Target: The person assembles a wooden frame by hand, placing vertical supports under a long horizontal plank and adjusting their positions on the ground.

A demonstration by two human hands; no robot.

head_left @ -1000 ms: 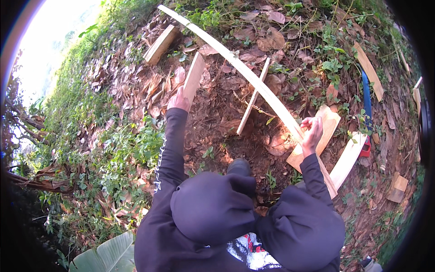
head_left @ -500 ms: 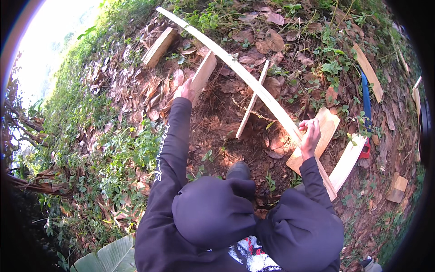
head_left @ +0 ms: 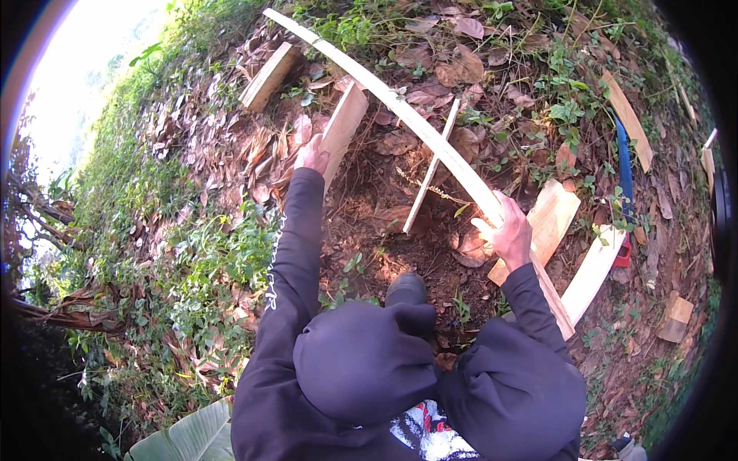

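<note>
Leafy ground [head_left: 461, 73], strip [head_left: 415, 119] under right grip [head_left: 513, 233]

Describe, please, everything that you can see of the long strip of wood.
The long strip is narrow, pale, bare-looking wood, browner toward its near end. It slants from upper left to lower right, crossing over a thin stick in the view; whether they touch is unclear. The right hand grips it nearer its lower end. Its bowed look may come from the lens.
</note>
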